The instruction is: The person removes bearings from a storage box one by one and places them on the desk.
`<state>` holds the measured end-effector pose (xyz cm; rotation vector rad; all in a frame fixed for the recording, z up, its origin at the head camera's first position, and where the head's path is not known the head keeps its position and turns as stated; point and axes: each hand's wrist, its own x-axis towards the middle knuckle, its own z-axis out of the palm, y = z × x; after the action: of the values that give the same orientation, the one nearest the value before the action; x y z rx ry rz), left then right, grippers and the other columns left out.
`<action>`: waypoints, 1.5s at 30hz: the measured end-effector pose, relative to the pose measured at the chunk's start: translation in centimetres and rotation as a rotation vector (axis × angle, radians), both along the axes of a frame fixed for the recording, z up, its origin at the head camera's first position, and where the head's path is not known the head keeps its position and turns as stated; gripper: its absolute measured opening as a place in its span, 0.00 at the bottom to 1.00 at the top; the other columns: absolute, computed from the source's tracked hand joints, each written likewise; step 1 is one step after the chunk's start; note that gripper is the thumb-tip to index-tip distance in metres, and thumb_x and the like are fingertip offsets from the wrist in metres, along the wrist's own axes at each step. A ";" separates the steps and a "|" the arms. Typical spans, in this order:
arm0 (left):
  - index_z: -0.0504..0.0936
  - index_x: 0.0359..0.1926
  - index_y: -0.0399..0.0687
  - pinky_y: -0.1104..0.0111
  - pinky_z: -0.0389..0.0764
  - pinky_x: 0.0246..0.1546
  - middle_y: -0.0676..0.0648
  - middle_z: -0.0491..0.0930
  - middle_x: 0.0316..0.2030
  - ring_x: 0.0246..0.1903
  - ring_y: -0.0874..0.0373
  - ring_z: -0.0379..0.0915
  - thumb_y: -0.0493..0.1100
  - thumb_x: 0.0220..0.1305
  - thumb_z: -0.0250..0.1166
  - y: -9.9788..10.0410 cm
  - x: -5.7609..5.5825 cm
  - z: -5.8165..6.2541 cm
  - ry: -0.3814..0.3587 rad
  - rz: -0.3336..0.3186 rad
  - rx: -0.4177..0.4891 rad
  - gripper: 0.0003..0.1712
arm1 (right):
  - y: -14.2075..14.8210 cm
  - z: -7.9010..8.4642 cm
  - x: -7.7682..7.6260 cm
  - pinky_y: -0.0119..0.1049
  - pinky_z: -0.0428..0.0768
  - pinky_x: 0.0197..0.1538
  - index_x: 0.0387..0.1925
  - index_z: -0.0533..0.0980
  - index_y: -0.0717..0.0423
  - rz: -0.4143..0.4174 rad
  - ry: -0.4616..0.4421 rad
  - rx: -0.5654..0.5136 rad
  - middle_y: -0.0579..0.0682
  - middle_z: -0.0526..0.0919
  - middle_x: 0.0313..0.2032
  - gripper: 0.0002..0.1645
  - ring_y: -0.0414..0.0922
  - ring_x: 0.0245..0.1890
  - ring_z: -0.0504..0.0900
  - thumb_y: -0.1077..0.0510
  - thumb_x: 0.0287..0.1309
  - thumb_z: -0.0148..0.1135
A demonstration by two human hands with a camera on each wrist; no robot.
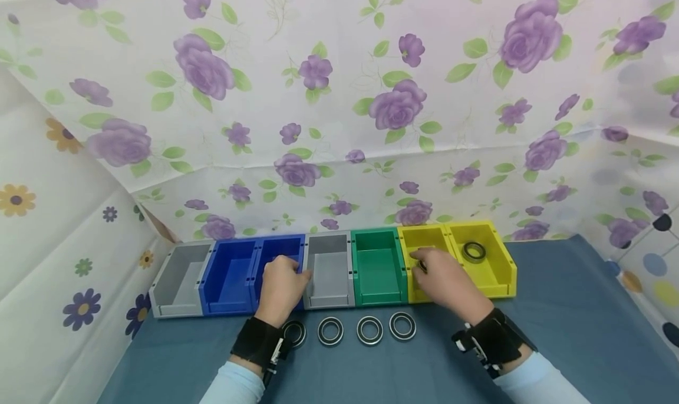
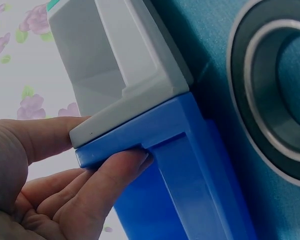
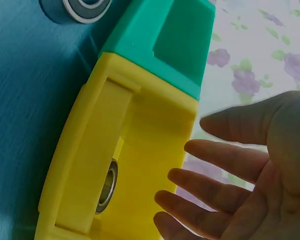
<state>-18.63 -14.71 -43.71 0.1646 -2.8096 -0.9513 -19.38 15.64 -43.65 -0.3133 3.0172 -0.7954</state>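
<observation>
My left hand point(image 1: 281, 286) pinches the adjoining walls of the middle grey bin point(image 1: 329, 277) and the right-hand blue bin point(image 1: 269, 249). In the left wrist view its thumb lies against the grey wall, while a fingertip reaches inside the blue bin point(image 2: 172, 185). Over the left yellow bin point(image 1: 424, 236) is my right hand point(image 1: 448, 277). The right wrist view shows that hand point(image 3: 275, 190) with spread fingers, holding nothing. A ball bearing point(image 3: 113, 175) lies in the yellow bin point(image 3: 155, 130) below it, apart from the fingers. Another bearing point(image 1: 466, 252) lies in the right yellow bin point(image 1: 493, 271).
The bins stand side by side, with a grey bin point(image 1: 185, 274), a blue bin point(image 1: 233, 277) and a green bin point(image 1: 379, 274) among them. Several bearings point(image 1: 321, 333) lie in front on the blue cloth point(image 1: 339, 374). A flowered sheet point(image 1: 339, 115) hangs close behind.
</observation>
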 end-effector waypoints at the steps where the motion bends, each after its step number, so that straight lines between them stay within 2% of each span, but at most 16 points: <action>1: 0.55 0.07 0.50 0.72 0.47 0.10 0.56 0.46 0.12 0.10 0.62 0.42 0.41 0.53 0.68 0.0 0.0 0.0 -0.001 0.000 0.001 0.31 | 0.0 0.0 -0.1 0.37 0.74 0.29 0.53 0.76 0.58 -0.004 -0.005 -0.004 0.55 0.80 0.52 0.20 0.43 0.28 0.76 0.58 0.61 0.54; 2: 0.55 0.07 0.50 0.72 0.47 0.10 0.56 0.46 0.12 0.10 0.63 0.43 0.41 0.53 0.68 0.0 0.0 0.1 -0.002 0.001 0.001 0.31 | 0.1 0.0 -0.3 0.35 0.71 0.27 0.54 0.76 0.58 -0.007 -0.007 -0.004 0.55 0.80 0.52 0.20 0.42 0.25 0.74 0.58 0.61 0.53; 4: 0.55 0.07 0.50 0.72 0.47 0.10 0.56 0.46 0.11 0.10 0.63 0.43 0.41 0.53 0.68 0.0 0.0 0.1 -0.001 0.004 0.002 0.31 | 0.1 -0.1 -0.5 0.36 0.73 0.29 0.54 0.75 0.59 -0.007 0.001 0.009 0.57 0.79 0.53 0.20 0.44 0.27 0.76 0.59 0.62 0.51; 7: 0.56 0.07 0.50 0.73 0.48 0.09 0.56 0.47 0.11 0.10 0.62 0.43 0.41 0.53 0.68 0.0 -0.1 0.0 -0.001 0.009 -0.002 0.31 | 0.0 -0.4 -0.9 0.46 0.79 0.43 0.55 0.74 0.61 -0.017 0.015 0.041 0.60 0.76 0.55 0.21 0.53 0.44 0.79 0.59 0.61 0.52; 9: 0.56 0.07 0.50 0.73 0.48 0.09 0.56 0.47 0.11 0.09 0.63 0.44 0.42 0.53 0.68 0.0 -0.1 -0.1 -0.005 0.010 -0.003 0.31 | -0.1 -0.6 -1.1 0.52 0.75 0.52 0.56 0.74 0.62 -0.027 0.027 0.064 0.62 0.75 0.56 0.22 0.57 0.54 0.75 0.60 0.60 0.53; 10: 0.57 0.07 0.50 0.72 0.48 0.09 0.56 0.47 0.11 0.09 0.63 0.44 0.42 0.53 0.68 0.0 -0.1 -0.1 -0.006 0.011 -0.003 0.31 | -0.1 -0.7 -1.2 0.54 0.74 0.54 0.56 0.73 0.62 -0.032 0.027 0.069 0.63 0.75 0.56 0.23 0.58 0.56 0.73 0.60 0.60 0.54; 15: 0.57 0.07 0.50 0.72 0.48 0.09 0.56 0.47 0.11 0.10 0.63 0.43 0.43 0.53 0.69 0.0 -0.2 -0.2 -0.006 0.013 -0.010 0.31 | -0.2 -1.2 -1.8 0.53 0.76 0.50 0.55 0.74 0.64 -0.046 0.025 0.088 0.63 0.77 0.51 0.23 0.57 0.51 0.75 0.63 0.57 0.54; 19: 0.57 0.06 0.49 0.72 0.48 0.09 0.56 0.47 0.11 0.10 0.63 0.43 0.43 0.53 0.69 0.0 -0.1 -0.3 -0.006 0.014 -0.014 0.31 | -0.3 -1.6 -2.2 0.46 0.76 0.41 0.52 0.75 0.64 -0.066 -0.013 0.094 0.61 0.79 0.44 0.22 0.53 0.42 0.76 0.66 0.53 0.54; 22: 0.57 0.06 0.49 0.73 0.48 0.09 0.56 0.48 0.11 0.09 0.63 0.43 0.43 0.53 0.69 0.0 -0.1 -0.3 -0.009 0.013 -0.016 0.31 | -0.4 -1.9 -2.5 0.44 0.75 0.40 0.53 0.73 0.65 -0.078 -0.049 0.105 0.61 0.79 0.42 0.24 0.52 0.40 0.75 0.67 0.50 0.55; 25: 0.57 0.07 0.49 0.73 0.48 0.08 0.56 0.48 0.11 0.09 0.63 0.44 0.43 0.53 0.69 0.0 -0.1 -0.3 -0.017 0.013 -0.009 0.30 | -0.6 -2.2 -2.7 0.51 0.76 0.49 0.56 0.71 0.66 -0.087 -0.073 0.121 0.64 0.80 0.46 0.27 0.58 0.49 0.75 0.68 0.50 0.54; 27: 0.58 0.07 0.49 0.73 0.48 0.08 0.56 0.49 0.11 0.09 0.63 0.45 0.43 0.53 0.69 0.0 -0.1 -0.2 -0.021 0.012 -0.002 0.30 | -0.6 -2.4 -2.8 0.56 0.71 0.57 0.58 0.69 0.67 -0.088 -0.076 0.138 0.67 0.78 0.50 0.28 0.62 0.57 0.71 0.68 0.52 0.53; 29: 0.57 0.07 0.49 0.73 0.48 0.08 0.56 0.49 0.11 0.09 0.63 0.45 0.43 0.53 0.69 0.0 -0.1 -0.2 -0.021 0.012 -0.001 0.30 | -0.7 -2.6 -2.9 0.54 0.74 0.54 0.53 0.72 0.66 -0.090 -0.073 0.161 0.66 0.80 0.45 0.22 0.62 0.53 0.74 0.68 0.54 0.52; 31: 0.57 0.07 0.49 0.73 0.48 0.08 0.56 0.48 0.11 0.09 0.63 0.44 0.42 0.53 0.69 -0.1 -0.2 -0.2 -0.013 0.011 -0.004 0.31 | -0.7 -2.7 -2.9 0.48 0.78 0.43 0.45 0.75 0.64 -0.090 -0.065 0.181 0.62 0.81 0.36 0.15 0.57 0.41 0.78 0.67 0.55 0.52; 34: 0.57 0.06 0.49 0.73 0.47 0.08 0.56 0.48 0.10 0.09 0.63 0.44 0.42 0.52 0.69 -0.1 -0.2 -0.3 0.003 0.008 -0.012 0.31 | -0.7 -2.7 -2.8 0.39 0.70 0.27 0.32 0.74 0.61 -0.086 -0.048 0.209 0.54 0.75 0.25 0.05 0.48 0.25 0.72 0.67 0.53 0.53; 37: 0.57 0.06 0.49 0.74 0.47 0.08 0.56 0.48 0.10 0.08 0.63 0.44 0.43 0.52 0.69 -0.1 -0.2 -0.3 0.006 0.006 -0.015 0.31 | -0.7 -2.7 -2.7 0.37 0.69 0.24 0.28 0.73 0.59 -0.087 -0.040 0.231 0.53 0.75 0.23 0.03 0.47 0.23 0.71 0.67 0.53 0.54; 45: 0.57 0.06 0.49 0.73 0.48 0.08 0.56 0.48 0.10 0.08 0.63 0.45 0.43 0.53 0.69 -0.2 -0.2 -0.3 -0.002 0.008 -0.005 0.31 | -0.9 -2.9 -2.5 0.37 0.69 0.21 0.24 0.72 0.57 -0.112 -0.019 0.249 0.53 0.75 0.21 0.05 0.47 0.21 0.71 0.68 0.51 0.55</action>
<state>-18.87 -14.86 -44.03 0.1757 -2.8111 -0.9434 -21.85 14.72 -46.56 -0.1323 3.0907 -0.4154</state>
